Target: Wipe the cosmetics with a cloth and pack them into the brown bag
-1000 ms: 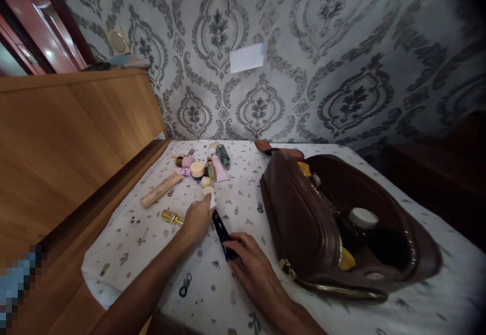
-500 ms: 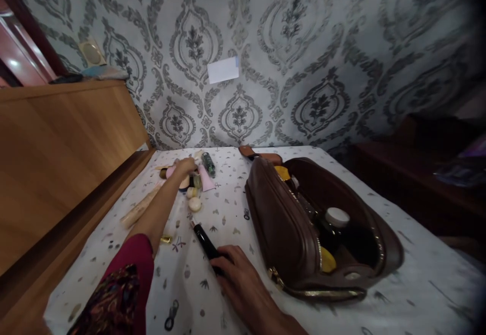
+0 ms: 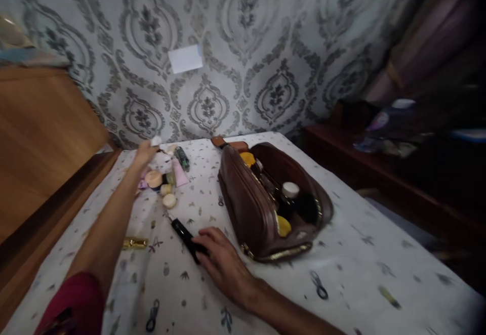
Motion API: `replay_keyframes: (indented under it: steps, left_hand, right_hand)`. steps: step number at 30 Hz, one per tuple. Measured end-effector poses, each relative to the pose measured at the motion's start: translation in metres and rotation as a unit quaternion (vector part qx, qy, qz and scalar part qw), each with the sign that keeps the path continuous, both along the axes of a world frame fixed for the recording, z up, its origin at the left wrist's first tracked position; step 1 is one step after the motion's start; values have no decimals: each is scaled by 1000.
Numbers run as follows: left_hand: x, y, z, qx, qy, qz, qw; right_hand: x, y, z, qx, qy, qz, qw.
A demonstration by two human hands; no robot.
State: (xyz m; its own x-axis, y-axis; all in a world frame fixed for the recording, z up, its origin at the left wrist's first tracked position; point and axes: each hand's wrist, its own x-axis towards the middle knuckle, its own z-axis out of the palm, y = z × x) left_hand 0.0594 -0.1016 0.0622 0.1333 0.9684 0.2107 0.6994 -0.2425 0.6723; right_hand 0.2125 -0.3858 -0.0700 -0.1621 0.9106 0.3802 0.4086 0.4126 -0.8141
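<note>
Now pinching a small white item (image 3: 156, 141), too blurred to identify, in the left hand (image 3: 143, 155), with a beige jar (image 3: 154, 179), a pink tube (image 3: 179, 174) and a green bottle (image 3: 182, 158) near that hand. Grasping the near end of a black tube (image 3: 184, 238) in the right hand (image 3: 224, 265), with the far end near a cream jar (image 3: 169, 201); with an open brown bag (image 3: 246, 206) beyond the right hand, and a gold tube (image 3: 136, 243) beside the left forearm (image 3: 110, 218).

Dim, greyish light. Right side sinks to near-black, pinkish cloth (image 3: 429, 46) there smeared. Wooden panel (image 3: 41, 137), left hand (image 3: 144, 154) soft. Brown bag's (image 3: 246, 201) interior shadowed. Edges stretched, wide-angle.
</note>
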Motion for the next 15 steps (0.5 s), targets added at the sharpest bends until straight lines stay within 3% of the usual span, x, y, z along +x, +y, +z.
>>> replay_keyframes:
  steps: [2,4,8,10,12,15]
  left_hand:
    - [-2,-30,5,-13,-69,-24,997]
    - [-3,-70,-2,-36,-121,-59,990]
    - [5,-161,-40,-84,-231,-121,962]
    - [12,-197,-56,-95,-224,-162,956]
    - [19,-218,-66,-83,-217,-154,960]
    - [23,-223,-72,-86,-229,-100,964]
  right_hand:
    - [2,0,4,-11,48,-15,999]
    - [3,1,7,-42,103,-25,993]
    - [3,6,11,-109,253,5,961]
    - [2,9,12,-148,327,41,933]
    - [3,11,13,-181,377,62,906]
    - [4,13,13,-194,407,52,891]
